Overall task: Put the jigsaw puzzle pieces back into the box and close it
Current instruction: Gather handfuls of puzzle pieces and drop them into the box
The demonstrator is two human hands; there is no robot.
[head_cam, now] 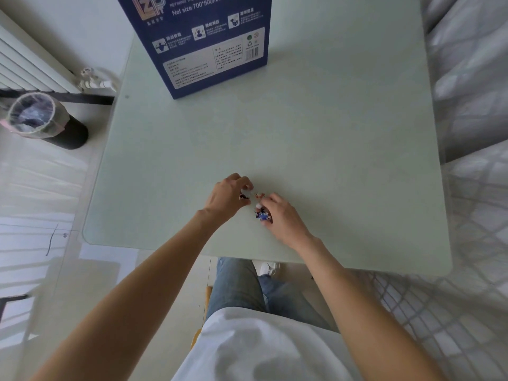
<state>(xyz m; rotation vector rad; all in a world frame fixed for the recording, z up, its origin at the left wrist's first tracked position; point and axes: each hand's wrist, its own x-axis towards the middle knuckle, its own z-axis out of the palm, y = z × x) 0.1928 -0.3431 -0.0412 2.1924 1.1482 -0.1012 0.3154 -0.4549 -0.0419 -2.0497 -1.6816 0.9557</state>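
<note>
Near the front edge of the desk (330, 133), a few jigsaw puzzle pieces (263, 215) are gathered under the right hand (280, 218), whose fingers are curled over them. A dark piece (243, 196) appears to be pinched by the left hand (228, 198). The blue puzzle box (203, 42) is stood at the far edge, well apart. Strays between the hands should be swept together before one firm carry.

I wear a loose white T-shirt (247, 350) and faded blue jeans (242, 287); below the desk (330, 133) edge, one white shoe (268, 268) shows. My forearms are bare, sleeveless.
</note>
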